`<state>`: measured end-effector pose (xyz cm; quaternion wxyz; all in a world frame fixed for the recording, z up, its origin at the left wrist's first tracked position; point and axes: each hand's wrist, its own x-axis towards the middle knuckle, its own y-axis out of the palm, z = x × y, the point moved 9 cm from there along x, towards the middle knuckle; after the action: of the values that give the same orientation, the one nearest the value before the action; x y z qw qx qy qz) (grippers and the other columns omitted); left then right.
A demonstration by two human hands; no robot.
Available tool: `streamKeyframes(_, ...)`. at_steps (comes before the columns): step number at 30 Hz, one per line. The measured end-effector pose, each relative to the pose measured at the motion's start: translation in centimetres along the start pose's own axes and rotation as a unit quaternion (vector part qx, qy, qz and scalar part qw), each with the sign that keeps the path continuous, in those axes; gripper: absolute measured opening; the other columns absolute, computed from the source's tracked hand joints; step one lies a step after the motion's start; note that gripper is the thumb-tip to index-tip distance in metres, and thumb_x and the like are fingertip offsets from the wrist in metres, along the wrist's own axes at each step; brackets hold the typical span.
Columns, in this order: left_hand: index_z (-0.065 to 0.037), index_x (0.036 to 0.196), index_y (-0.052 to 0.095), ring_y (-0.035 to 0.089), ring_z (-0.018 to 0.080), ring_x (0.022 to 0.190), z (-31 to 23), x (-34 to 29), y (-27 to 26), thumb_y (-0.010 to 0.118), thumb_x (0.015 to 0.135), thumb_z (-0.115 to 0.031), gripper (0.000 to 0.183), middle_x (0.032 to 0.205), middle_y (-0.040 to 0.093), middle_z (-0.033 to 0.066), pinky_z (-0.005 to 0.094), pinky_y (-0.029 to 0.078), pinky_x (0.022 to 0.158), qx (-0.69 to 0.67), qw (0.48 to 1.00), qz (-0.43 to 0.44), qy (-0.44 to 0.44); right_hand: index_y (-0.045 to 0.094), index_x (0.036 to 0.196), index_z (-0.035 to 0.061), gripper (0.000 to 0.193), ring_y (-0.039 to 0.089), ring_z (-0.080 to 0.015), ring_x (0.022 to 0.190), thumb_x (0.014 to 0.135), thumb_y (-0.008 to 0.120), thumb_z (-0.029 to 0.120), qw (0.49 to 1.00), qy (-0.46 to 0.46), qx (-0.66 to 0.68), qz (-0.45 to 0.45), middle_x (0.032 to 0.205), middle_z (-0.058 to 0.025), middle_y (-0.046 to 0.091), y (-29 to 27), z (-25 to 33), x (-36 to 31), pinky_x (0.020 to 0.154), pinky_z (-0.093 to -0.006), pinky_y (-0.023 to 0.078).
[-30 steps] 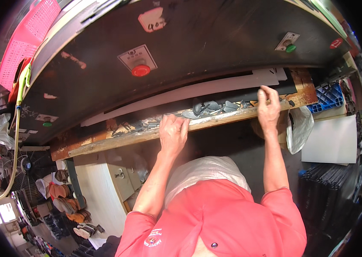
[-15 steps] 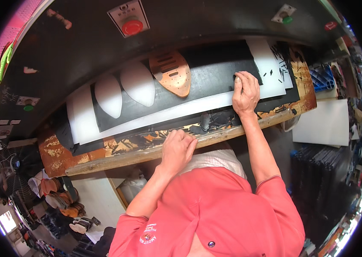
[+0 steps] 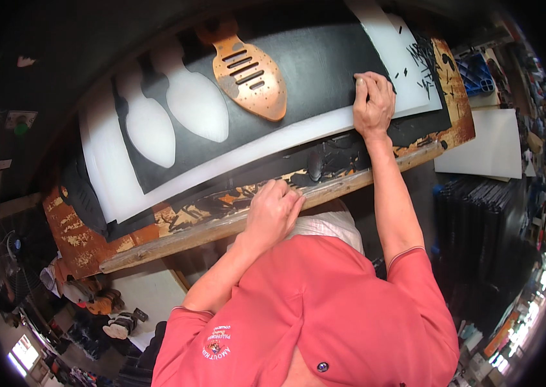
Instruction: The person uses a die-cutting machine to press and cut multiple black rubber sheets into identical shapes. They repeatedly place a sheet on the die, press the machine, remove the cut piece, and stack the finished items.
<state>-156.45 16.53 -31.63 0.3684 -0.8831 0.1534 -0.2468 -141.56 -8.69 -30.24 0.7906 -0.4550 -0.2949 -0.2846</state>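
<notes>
A copper-coloured, sole-shaped cutting die [image 3: 252, 82] with several slots lies on a black sheet [image 3: 315, 71]. To its left, two sole-shaped holes in the sheet show the white board [image 3: 266, 155] underneath. At the sheet's right edge is my right hand [image 3: 374, 106], its fingers curled down and closed with the sheet's edge at the fingertips. My left hand [image 3: 273, 209] rests closed on the wooden rail [image 3: 176, 246] along the table's near side. Whatever its curled fingers may hold is hidden.
Black scraps [image 3: 331, 161] lie along the table's near side, and thin black strips [image 3: 424, 61] at the right end. A dark machine panel [image 3: 34, 71] stands at the far left. Right of the table are a white board [image 3: 486, 145] and stacked black sheets [image 3: 473, 232].
The view has shifted, showing more of the die and the sole-shaped holes; the dark panel's red button is no longer in sight. Both hands keep about the same places on sheet and rail.
</notes>
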Motion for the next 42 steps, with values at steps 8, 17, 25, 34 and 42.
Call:
streamKeyframes(8,-0.002,0.092,0.073,0.061,0.0319,0.079,-0.7,-0.6,0.3,0.079,0.085,-0.002,0.009,0.085,0.061,0.0117,0.0429,0.052,0.068,-0.026,1.000,0.006,0.006,0.079,0.110,0.0146,0.019,0.062,-0.0275,0.112,0.102,0.066,0.025,0.998,-0.001,-0.035,0.046,0.114,-0.0022,0.069,0.1,-1.1,-0.5,0.099,-0.0431,0.047)
streamKeyframes(17,-0.001,0.086,0.071,0.063,0.0340,0.082,-0.5,0.3,0.3,0.074,0.090,-0.008,0.008,0.083,0.061,0.0134,0.0459,0.054,0.071,-0.028,0.997,0.054,0.047,0.073,0.121,0.0018,0.032,0.066,-0.0320,0.115,0.094,0.078,0.019,0.968,0.124,0.182,0.118,0.125,-0.0157,0.067,-0.5,2.9,0.7,0.101,-0.0435,0.053)
streamKeyframes(25,-0.001,0.123,0.074,0.074,0.0365,0.111,4.0,5.0,-12.2,0.063,0.102,-0.005,0.024,0.116,0.075,0.0243,0.0464,0.058,0.094,-0.007,0.972,-0.224,-0.066,0.058,0.150,0.0024,0.091,0.048,-0.0520,0.134,0.072,0.088,0.039,0.967,-0.130,0.115,0.189,0.155,-0.0367,0.044,4.2,18.1,1.3,0.114,-0.0576,0.044)
streamKeyframes(34,0.005,0.131,0.068,0.058,0.0439,0.139,4.5,8.5,-9.4,0.075,0.092,-0.005,0.042,0.140,0.067,0.0234,0.0540,0.042,0.119,0.214,0.946,-0.242,-0.001,0.058,0.150,-0.0025,0.088,0.057,-0.0314,0.136,0.073,0.087,0.027,0.806,0.123,0.479,0.326,0.148,-0.0262,0.058,3.7,12.4,3.8,0.117,-0.0391,0.044)
streamKeyframes(42,0.004,0.136,0.066,0.067,0.0364,0.127,1.8,10.4,-7.1,0.071,0.103,-0.023,0.042,0.133,0.070,0.0253,0.0452,0.053,0.106,-0.116,0.966,-0.222,-0.072,0.047,0.155,-0.0127,0.088,0.059,-0.0256,0.132,0.080,0.083,0.017,0.673,0.206,0.646,0.296,0.147,-0.0210,0.060,2.5,12.0,2.5,0.115,-0.0366,0.044)
